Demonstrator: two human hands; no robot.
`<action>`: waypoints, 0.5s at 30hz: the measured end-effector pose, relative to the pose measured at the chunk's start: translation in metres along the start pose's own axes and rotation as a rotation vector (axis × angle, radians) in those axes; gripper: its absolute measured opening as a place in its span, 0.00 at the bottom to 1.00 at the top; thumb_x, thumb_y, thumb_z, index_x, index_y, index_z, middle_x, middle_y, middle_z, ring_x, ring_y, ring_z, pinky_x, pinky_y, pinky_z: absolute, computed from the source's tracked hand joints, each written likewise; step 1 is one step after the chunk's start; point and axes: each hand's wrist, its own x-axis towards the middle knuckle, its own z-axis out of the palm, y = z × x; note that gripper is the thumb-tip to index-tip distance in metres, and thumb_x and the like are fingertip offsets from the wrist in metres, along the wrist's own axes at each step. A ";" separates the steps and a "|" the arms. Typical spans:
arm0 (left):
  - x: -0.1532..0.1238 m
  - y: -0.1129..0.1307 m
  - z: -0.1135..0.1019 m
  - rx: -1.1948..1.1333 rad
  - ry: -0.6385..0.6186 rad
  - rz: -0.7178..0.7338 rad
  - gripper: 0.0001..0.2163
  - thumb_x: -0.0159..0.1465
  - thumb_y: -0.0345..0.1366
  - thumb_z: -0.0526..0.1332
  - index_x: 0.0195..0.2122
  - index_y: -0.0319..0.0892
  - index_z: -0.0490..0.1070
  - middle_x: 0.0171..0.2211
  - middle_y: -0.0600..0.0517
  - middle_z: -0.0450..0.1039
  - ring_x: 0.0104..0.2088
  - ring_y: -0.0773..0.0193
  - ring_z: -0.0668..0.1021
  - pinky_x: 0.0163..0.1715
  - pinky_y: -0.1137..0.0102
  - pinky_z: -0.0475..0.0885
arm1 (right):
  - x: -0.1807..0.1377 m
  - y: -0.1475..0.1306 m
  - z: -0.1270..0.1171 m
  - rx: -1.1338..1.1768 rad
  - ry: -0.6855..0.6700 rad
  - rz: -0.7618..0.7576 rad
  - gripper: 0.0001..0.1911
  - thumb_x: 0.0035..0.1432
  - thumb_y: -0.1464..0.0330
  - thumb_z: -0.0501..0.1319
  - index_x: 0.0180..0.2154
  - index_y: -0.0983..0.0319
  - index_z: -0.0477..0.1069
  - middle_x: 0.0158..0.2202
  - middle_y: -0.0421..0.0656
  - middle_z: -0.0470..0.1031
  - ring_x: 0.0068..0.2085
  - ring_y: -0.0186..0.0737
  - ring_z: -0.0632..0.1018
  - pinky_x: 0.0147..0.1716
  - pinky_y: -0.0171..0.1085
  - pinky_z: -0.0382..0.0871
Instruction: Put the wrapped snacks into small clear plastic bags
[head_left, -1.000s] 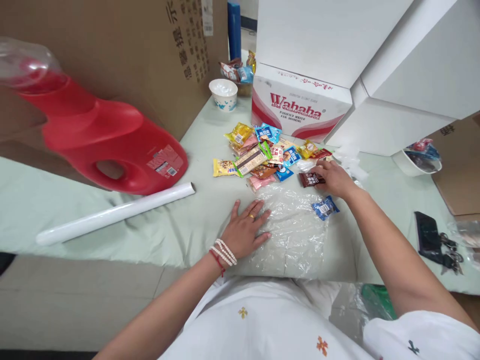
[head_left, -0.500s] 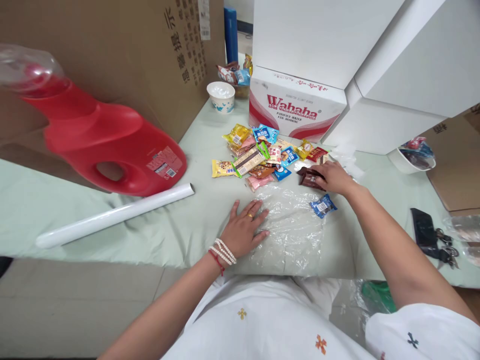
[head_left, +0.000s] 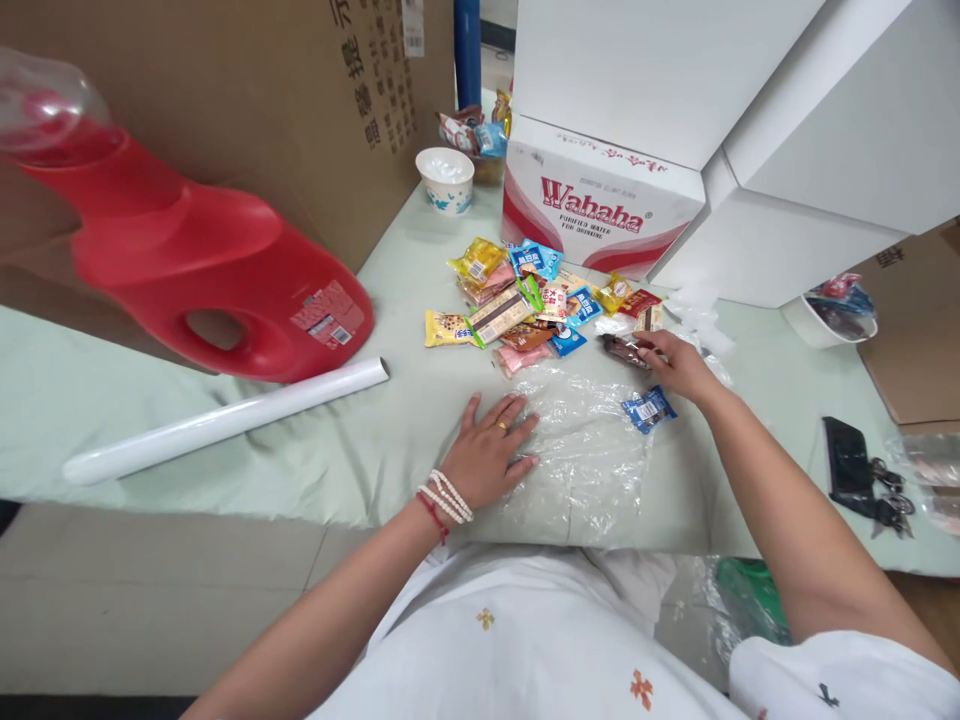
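My left hand [head_left: 490, 448] lies flat with fingers spread on the left edge of a clear plastic bag [head_left: 592, 460] spread on the pale green table. My right hand [head_left: 677, 362] is closed in a pinch on a dark brown snack packet [head_left: 621, 349], held just above the bag's far edge. A small blue packet [head_left: 649, 409] lies on the bag's right side, under my right wrist. A pile of several colourful snack packets [head_left: 525, 300] sits just beyond the bag.
A large red detergent jug [head_left: 195, 270] lies on its side at the left, with a white roll [head_left: 217, 420] in front of it. A Wahaha carton [head_left: 600, 210], white boxes, a paper cup [head_left: 446, 180], a white bowl [head_left: 825, 320] and a phone with keys [head_left: 862, 470] surround the area.
My right hand has picked the dark brown packet up off the table and drawn it slightly toward the bag. My left hand has stayed flat on the bag.
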 end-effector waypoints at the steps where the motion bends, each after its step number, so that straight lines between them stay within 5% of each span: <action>1: 0.000 0.000 0.000 -0.001 0.000 0.000 0.25 0.72 0.50 0.57 0.67 0.48 0.67 0.72 0.42 0.60 0.72 0.46 0.63 0.72 0.37 0.42 | 0.002 0.001 0.000 0.042 0.004 0.034 0.23 0.68 0.56 0.55 0.58 0.59 0.75 0.51 0.51 0.77 0.51 0.53 0.78 0.53 0.51 0.72; 7: 0.000 0.000 0.000 -0.014 0.000 -0.006 0.25 0.72 0.49 0.57 0.67 0.47 0.67 0.72 0.42 0.60 0.72 0.47 0.63 0.72 0.37 0.42 | 0.005 -0.010 0.006 0.025 -0.116 0.071 0.22 0.58 0.57 0.64 0.51 0.61 0.75 0.45 0.49 0.78 0.44 0.50 0.78 0.46 0.46 0.73; 13: 0.000 0.000 -0.001 -0.025 -0.007 -0.008 0.25 0.72 0.48 0.58 0.67 0.47 0.67 0.72 0.42 0.60 0.72 0.47 0.62 0.72 0.37 0.42 | 0.008 -0.012 -0.007 -0.015 0.052 0.088 0.21 0.66 0.59 0.56 0.52 0.62 0.78 0.48 0.52 0.80 0.50 0.54 0.77 0.53 0.50 0.71; 15: 0.000 0.000 -0.001 -0.027 -0.007 -0.007 0.25 0.72 0.49 0.58 0.67 0.47 0.67 0.72 0.42 0.60 0.72 0.47 0.62 0.72 0.37 0.42 | 0.008 -0.012 -0.014 0.079 -0.017 0.127 0.24 0.68 0.55 0.55 0.54 0.61 0.78 0.47 0.49 0.81 0.47 0.52 0.79 0.50 0.48 0.73</action>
